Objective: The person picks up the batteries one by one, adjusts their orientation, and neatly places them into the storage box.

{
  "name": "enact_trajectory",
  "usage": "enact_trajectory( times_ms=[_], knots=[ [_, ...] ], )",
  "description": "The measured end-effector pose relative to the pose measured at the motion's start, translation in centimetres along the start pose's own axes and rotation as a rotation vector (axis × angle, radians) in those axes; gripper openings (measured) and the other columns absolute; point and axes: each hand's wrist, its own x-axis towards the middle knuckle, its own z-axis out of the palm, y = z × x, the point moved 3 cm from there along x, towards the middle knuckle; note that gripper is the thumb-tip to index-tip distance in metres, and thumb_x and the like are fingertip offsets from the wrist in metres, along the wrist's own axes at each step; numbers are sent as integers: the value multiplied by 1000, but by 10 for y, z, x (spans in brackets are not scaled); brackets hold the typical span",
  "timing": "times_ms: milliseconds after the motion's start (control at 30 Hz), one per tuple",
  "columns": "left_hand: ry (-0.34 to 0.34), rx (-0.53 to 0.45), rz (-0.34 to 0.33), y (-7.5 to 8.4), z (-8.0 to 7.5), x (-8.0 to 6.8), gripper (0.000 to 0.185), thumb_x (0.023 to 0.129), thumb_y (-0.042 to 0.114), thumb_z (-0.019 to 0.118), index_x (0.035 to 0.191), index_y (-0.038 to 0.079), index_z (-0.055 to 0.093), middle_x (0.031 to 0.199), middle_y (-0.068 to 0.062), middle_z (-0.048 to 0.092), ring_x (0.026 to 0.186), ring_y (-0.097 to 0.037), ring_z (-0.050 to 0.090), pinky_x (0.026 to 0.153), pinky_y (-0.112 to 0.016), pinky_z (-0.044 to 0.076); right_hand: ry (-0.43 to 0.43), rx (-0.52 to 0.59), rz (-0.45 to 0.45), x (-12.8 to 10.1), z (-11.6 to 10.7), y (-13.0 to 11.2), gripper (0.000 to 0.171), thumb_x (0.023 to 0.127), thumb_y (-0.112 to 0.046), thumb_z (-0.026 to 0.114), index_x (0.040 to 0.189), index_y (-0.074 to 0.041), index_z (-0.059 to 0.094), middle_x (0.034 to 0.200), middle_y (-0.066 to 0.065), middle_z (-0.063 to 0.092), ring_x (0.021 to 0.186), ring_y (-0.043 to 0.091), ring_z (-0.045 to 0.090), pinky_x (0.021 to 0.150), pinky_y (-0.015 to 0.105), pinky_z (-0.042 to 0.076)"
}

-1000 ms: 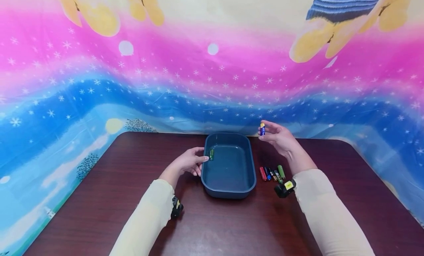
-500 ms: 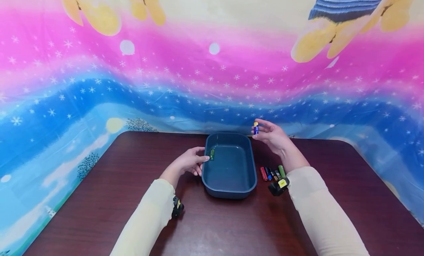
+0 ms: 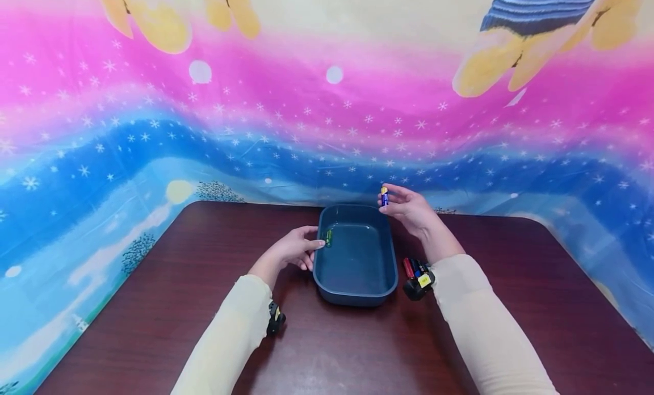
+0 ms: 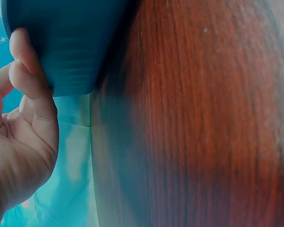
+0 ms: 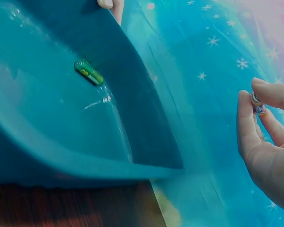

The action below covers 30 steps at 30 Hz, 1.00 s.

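Note:
A dark blue-grey plastic basin (image 3: pixel 357 299) stands on the table, with one green battery (image 3: pixel 329 238) lying in it near the left wall. At the basin's left rim, my left hand (image 3: pixel 292 250) grips it, thumb over the edge and fingers against the outside wall, as the left wrist view also shows. My right hand (image 3: pixel 413 213) pinches a blue and yellow battery (image 3: pixel 384 197) between thumb and fingertips. It is raised beside the basin's far right corner. In the right wrist view that battery (image 5: pixel 258 105) is partly covered by the fingers.
On the table (image 3: pixel 490 304) right of the basin lies a row of several batteries, a red battery (image 3: pixel 407 267) among them. The right wrist camera (image 3: pixel 419 286) hides part of the row. A patterned cloth backdrop (image 3: pixel 327 134) hangs behind the table.
My right hand has moved left towards the basin with the blue and yellow battery. Its wrist now covers more of the battery row. My left hand keeps its hold on the rim.

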Motion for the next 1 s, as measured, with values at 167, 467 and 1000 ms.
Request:
enact_trajectory(
  times_ms=[167, 467, 1000],
  knots=[
    [6, 3, -4, -1, 0, -1, 59, 94, 19, 55, 145, 13, 26, 60, -10, 52, 40, -17, 54, 40, -26, 47, 2, 15, 15, 5, 5, 4, 70, 83, 16, 57, 144, -3, 30, 126, 17, 45, 99, 15, 59, 85, 25, 49],
    [6, 10, -3, -1, 0, -2, 60, 94, 19, 56, 146, 13, 26, 59, -10, 52, 40, -16, 54, 39, -25, 46, 4, 42, 34, 11, 11, 10, 68, 83, 16, 57, 144, -5, 33, 118, 11, 52, 98, 13, 60, 91, 29, 46],
    [4, 10, -7, 0, 0, -1, 60, 94, 19, 57, 145, 14, 27, 59, -10, 52, 40, -16, 54, 40, -26, 48, -16, 114, 52, 24, 26, 24, 67, 84, 17, 54, 144, -2, 31, 120, 15, 51, 97, 16, 60, 86, 26, 49]
  ],
)
